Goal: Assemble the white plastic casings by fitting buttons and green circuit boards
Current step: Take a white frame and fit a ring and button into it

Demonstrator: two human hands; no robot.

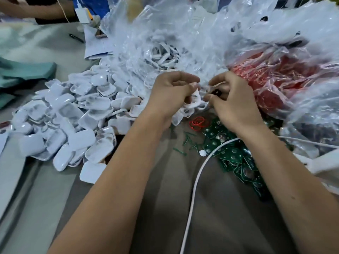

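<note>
My left hand [171,92] grips a white plastic casing [195,99] with curled fingers at the middle of the table. Close beside it, my right hand [233,99] pinches a small dark part [217,92] against that casing; motion blur hides the details. A big heap of white casings [69,125] lies to the left. Green circuit boards [236,158] are scattered under my right forearm.
Clear plastic bags [165,39] of white parts rise behind my hands, and a bag of red parts [275,83] sits at the right. Red rubber bands [199,122] and a white cable [194,189] lie on the grey table. Another person's arm [27,8] is at the far left.
</note>
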